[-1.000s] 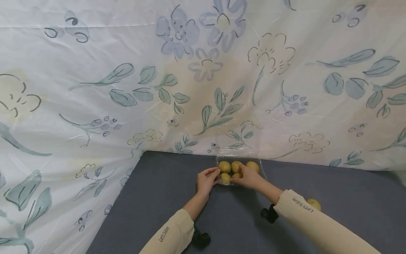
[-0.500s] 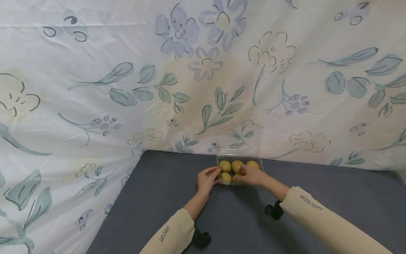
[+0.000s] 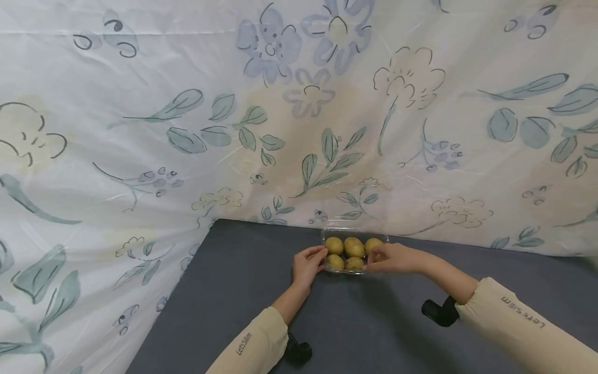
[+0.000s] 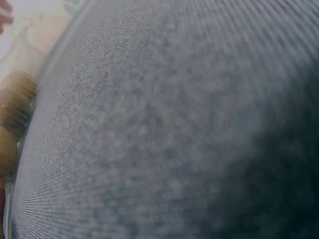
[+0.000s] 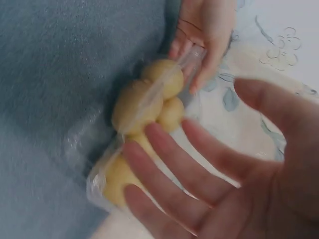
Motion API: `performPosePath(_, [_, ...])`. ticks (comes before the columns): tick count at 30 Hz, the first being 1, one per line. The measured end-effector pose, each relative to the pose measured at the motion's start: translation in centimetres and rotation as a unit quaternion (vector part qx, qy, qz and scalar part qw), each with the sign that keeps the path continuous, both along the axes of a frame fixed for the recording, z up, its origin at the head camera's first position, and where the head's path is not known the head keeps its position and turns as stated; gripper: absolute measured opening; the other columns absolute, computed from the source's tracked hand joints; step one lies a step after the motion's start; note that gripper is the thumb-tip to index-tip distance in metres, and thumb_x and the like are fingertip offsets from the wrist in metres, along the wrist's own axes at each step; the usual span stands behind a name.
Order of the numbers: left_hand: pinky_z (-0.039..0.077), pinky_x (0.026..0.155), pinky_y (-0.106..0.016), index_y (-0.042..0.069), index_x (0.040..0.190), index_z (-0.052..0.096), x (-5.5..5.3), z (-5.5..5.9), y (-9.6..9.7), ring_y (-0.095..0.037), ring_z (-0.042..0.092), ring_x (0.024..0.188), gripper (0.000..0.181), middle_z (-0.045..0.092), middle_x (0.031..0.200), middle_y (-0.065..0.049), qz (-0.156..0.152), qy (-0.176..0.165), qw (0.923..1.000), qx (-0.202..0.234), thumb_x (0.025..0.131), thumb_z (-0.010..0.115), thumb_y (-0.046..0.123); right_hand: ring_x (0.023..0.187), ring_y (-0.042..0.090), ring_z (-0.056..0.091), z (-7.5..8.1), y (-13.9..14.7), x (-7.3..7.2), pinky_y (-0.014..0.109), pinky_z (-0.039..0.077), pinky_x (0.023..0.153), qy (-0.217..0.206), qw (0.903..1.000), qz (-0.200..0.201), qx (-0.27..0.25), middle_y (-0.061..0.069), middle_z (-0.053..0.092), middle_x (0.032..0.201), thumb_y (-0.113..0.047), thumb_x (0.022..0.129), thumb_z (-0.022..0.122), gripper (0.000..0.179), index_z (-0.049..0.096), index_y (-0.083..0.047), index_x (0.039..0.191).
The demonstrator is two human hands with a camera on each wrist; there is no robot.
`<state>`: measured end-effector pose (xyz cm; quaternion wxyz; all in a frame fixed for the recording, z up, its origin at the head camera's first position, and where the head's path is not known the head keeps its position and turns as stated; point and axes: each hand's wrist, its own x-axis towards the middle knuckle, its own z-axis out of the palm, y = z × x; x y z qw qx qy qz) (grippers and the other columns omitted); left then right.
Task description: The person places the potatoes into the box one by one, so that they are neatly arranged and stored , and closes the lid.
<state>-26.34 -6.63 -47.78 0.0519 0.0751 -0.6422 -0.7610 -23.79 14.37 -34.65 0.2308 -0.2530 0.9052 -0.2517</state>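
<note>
A clear plastic clamshell box (image 3: 345, 271) lies near the back of the table, its see-through lid (image 3: 378, 208) raised behind it. Several yellow-brown potatoes (image 3: 354, 247) sit inside in two rows. My left hand (image 3: 306, 267) pinches the box's left end wall; in the right wrist view the left hand (image 5: 207, 35) has thumb and fingers on either side of that wall. At the box's right end is my right hand (image 3: 397, 258), which covers part of the contents. The right wrist view has this right hand (image 5: 214, 184) with spread fingers, holding nothing, in front of the potatoes (image 5: 137, 107).
A dark grey cloth (image 3: 252, 270) covers the table. Behind and to the left hangs a white floral curtain (image 3: 280, 156), close to the raised lid. Black wrist cameras sit under the right sleeve (image 3: 523, 322) and left sleeve (image 3: 252, 343).
My right hand has let go of the front middle potato and moved right, uncovering it. A loose potato on the right is now hidden by the sleeve. The left hand stays at the box.
</note>
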Motion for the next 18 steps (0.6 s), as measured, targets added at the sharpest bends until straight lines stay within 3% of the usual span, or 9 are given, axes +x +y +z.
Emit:
performPosePath(4, [0.057,0.065,-0.028,-0.008,0.103,0.066,0.8,1.2,0.0,-0.018,0.064,0.081,0.026,0.069,0.093,-0.014,-0.005,0.0,1.0,-0.006,0.084,0.067,0.01,0.076,0.014,0.056,0.7,0.9,0.8,0.038,0.049,0.068,-0.049,0.9983,0.018,0.027,0.001,0.061,0.094,-0.037,0.089,0.058,0.028,0.06,-0.011,0.101])
performPosePath(9, [0.057,0.067,-0.029,-0.011,0.105,0.063,1.6,2.4,0.0,-0.028,0.064,0.089,0.027,0.068,0.096,-0.018,-0.005,0.002,0.9999,-0.016,0.085,0.064,0.007,0.074,0.015,0.054,0.4,1.7,1.7,0.034,0.045,0.062,-0.065,0.9969,0.032,0.032,0.0,0.06,0.088,-0.035,0.09,0.058,0.025,0.059,-0.013,0.099])
performPosePath(12, [0.057,0.067,-0.03,-0.01,0.105,0.064,1.3,2.0,0.0,-0.027,0.064,0.089,0.026,0.068,0.096,-0.017,-0.005,0.006,0.9999,-0.011,0.085,0.065,0.008,0.072,0.015,0.054,0.0,2.1,2.2,0.031,0.044,0.059,-0.057,0.9973,0.034,0.032,0.0,0.06,0.084,-0.034,0.09,0.058,0.024,0.059,-0.013,0.099])
performPosePath(18, [0.057,0.066,-0.028,-0.003,0.104,0.067,0.2,-0.1,-0.1,-0.015,0.064,0.083,0.027,0.069,0.095,-0.011,-0.001,0.0,1.0,-0.001,0.084,0.069,0.014,0.077,0.017,0.057,-0.7,3.5,2.6,0.034,0.047,0.062,-0.035,0.9989,0.017,0.026,0.005,0.062,0.092,-0.034,0.089,0.059,0.032,0.059,-0.006,0.106])
